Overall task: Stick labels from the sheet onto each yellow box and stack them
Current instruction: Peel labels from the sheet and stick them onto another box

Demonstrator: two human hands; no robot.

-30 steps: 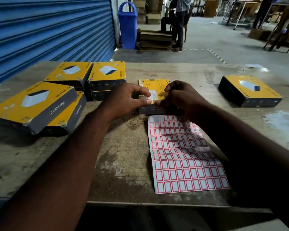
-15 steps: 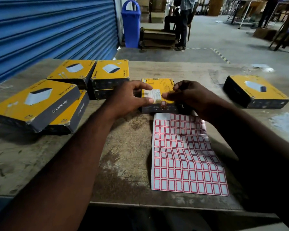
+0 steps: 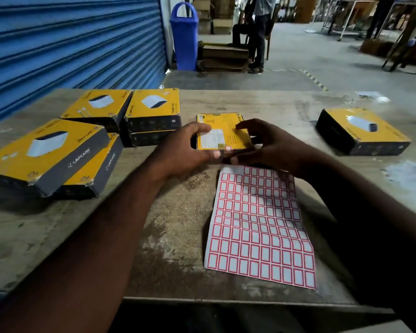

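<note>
okay, both hands are on one yellow box (image 3: 226, 131) in the middle of the worktop (image 3: 178, 236), just past the far edge of the label sheet (image 3: 257, 224). my left hand (image 3: 183, 150) grips the box's left side, fingers (image 3: 198, 127) curled over the top and the thumb on the near edge. my right hand (image 3: 271, 145) holds the right side, one fingertip on the yellow face and the thumb tucked in at the near edge. i can't tell if the box sits on the worktop or is lifted just off it.

the box has its printed back up, with a white sticker (image 3: 211, 138) on the left half. there's a small red-bordered label (image 3: 228, 148) on the near edge, right between my thumbs.

the label sheet lies flat below my hands, rows of red-bordered labels, with plain white backing showing at its far-left corner.

on my left is a near stack (image 3: 43, 150), two boxes piled askew. behind it sits a single box (image 3: 99, 104), and beside that a far stack (image 3: 154, 104) of two. over on my right is a lone box (image 3: 363, 131), well apart from the rest.

beyond the worktop i see a blue shutter (image 3: 70, 44), a blue bin (image 3: 184, 34) and a person (image 3: 259, 32) standing on the floor.
</note>
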